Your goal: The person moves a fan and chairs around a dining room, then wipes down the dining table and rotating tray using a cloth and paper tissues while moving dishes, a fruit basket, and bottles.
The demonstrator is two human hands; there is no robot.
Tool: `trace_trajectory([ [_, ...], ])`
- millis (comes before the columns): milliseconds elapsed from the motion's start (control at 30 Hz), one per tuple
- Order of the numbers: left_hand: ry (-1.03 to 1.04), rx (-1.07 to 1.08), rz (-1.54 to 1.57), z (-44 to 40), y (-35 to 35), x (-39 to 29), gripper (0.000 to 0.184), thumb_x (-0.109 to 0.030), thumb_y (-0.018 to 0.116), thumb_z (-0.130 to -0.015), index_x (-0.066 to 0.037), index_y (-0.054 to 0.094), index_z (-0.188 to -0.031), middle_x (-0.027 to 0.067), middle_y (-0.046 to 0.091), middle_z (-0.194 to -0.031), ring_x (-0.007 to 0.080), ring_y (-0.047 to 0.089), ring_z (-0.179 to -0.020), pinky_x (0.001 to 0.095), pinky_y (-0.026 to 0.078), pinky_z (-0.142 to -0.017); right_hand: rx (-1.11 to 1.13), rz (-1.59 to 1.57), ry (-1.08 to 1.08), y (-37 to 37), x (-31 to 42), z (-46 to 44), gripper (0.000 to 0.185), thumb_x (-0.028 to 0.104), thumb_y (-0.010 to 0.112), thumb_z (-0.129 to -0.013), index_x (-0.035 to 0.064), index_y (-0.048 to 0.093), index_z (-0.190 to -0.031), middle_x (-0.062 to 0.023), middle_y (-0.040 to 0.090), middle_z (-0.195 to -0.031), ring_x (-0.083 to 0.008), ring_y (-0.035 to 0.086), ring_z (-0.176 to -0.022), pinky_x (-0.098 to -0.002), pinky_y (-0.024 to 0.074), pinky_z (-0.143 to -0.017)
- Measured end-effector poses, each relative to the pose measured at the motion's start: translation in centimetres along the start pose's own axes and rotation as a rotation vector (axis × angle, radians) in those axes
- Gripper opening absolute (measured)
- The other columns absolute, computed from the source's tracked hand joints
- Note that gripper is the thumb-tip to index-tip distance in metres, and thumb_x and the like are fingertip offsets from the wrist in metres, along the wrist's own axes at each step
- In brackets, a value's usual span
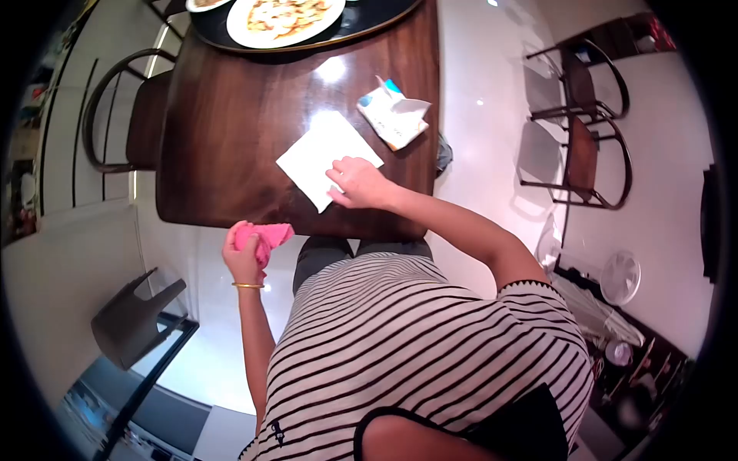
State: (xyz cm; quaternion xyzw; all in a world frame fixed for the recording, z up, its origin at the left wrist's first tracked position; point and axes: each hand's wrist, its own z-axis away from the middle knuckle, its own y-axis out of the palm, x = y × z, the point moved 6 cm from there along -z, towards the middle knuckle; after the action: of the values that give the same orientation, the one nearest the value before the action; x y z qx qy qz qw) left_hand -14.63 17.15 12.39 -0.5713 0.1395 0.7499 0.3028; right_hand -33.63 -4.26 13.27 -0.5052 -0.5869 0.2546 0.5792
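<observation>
My left hand (pixel 244 252) is closed around a crumpled pink cloth (pixel 273 234), just off the table's near left corner. Part of the cloth sticks out to the right of the fingers. My right hand (pixel 358 183) rests on a white square sheet (pixel 311 157), which looks like a paper napkin and lies flat on the dark wooden table (pixel 223 146). Its fingers are bent over the sheet's lower right edge, with the thumb apart from them. Beyond that hand, a torn-open white packet (pixel 393 119) with blue and orange print lies near the table's right edge.
At the far end, a white plate of food (pixel 286 21) stands on a black round tray (pixel 369 32). A chair (pixel 146 119) is at the table's left side. More chairs (pixel 582 157) line the right wall. A grey plastic stool (pixel 134 319) stands at lower left.
</observation>
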Motion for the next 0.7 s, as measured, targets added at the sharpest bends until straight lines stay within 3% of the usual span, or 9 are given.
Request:
trace_trajectory([
  [167, 0.066, -0.007, -0.055, 1.2, 0.7, -0.1, 0.03, 0.005, 0.059, -0.074, 0.002, 0.06, -0.104, 0.0091, 0.063, -0.099, 0.0171, 0.059, -0.093, 0.0287, 0.047, -0.085, -0.185, 0.176, -0.067, 2.4, -0.7, -4.2, 0.025, 0.021, 0.066, -0.073, 0.003, 0.057, -0.089, -0.0112, 0.058, -0.087, -0.0274, 0.057, -0.079, -0.0397, 0.0479, -0.067],
  [233, 0.05, 0.032, -0.04, 1.6, 1.9, -0.3, 0.029, 0.005, 0.06, -0.074, 0.001, 0.061, -0.103, 0.0088, 0.063, -0.098, 0.0168, 0.059, -0.092, 0.0286, 0.047, -0.085, -0.398, 0.16, 0.546, 3.0, -5.9, -3.2, 0.033, 0.018, 0.067, -0.072, 0.0015, 0.055, -0.097, -0.0125, 0.06, -0.094, -0.0315, 0.058, -0.083, -0.042, 0.0483, -0.073],
  [267, 0.056, 0.02, -0.042, 1.6, 2.1, -0.3, 0.029, 0.005, 0.06, -0.074, 0.001, 0.061, -0.103, 0.0088, 0.063, -0.098, 0.0168, 0.059, -0.092, 0.0286, 0.047, -0.085, -0.401, 0.153, 0.536, 3.2, -6.4, -3.2, 0.033, 0.018, 0.067, -0.072, 0.0015, 0.055, -0.097, -0.0125, 0.06, -0.094, -0.0315, 0.058, -0.083, -0.042, 0.0483, -0.073],
  [333, 0.045, 0.021, -0.043, 1.6, 2.4, 0.0, 0.028, 0.005, 0.06, -0.074, 0.001, 0.061, -0.102, 0.0089, 0.063, -0.098, 0.0165, 0.059, -0.091, 0.0284, 0.047, -0.084, -0.108, -0.115, 0.774, 6.0, -8.7, -2.3, 0.044, 0.015, 0.071, -0.067, 0.0022, 0.054, -0.105, -0.0143, 0.061, -0.095, -0.0362, 0.057, -0.087, -0.0439, 0.0468, -0.08],
  [567, 0.033, 0.034, -0.029, 1.1, 3.0, 1.0, 0.027, 0.005, 0.059, -0.075, 0.001, 0.061, -0.102, 0.0089, 0.063, -0.098, 0.0163, 0.059, -0.091, 0.0284, 0.047, -0.084, -0.247, -0.004, 0.769, 6.2, -7.7, -2.0, 0.045, 0.009, 0.068, -0.068, 0.0039, 0.053, -0.11, -0.0193, 0.064, -0.099, -0.0365, 0.059, -0.088, -0.0439, 0.0465, -0.082],
  [700, 0.056, 0.037, -0.017, 0.7, 3.4, 0.7, 0.028, 0.002, 0.063, -0.072, 0.001, 0.062, -0.1, 0.0087, 0.064, -0.096, 0.0171, 0.06, -0.09, 0.0295, 0.047, -0.084, -0.228, -0.053, 0.763, 6.8, -7.8, -2.2, 0.034, 0.008, 0.064, -0.071, 0.0038, 0.057, -0.104, -0.017, 0.064, -0.088, -0.0362, 0.06, -0.084, -0.0438, 0.0472, -0.08],
])
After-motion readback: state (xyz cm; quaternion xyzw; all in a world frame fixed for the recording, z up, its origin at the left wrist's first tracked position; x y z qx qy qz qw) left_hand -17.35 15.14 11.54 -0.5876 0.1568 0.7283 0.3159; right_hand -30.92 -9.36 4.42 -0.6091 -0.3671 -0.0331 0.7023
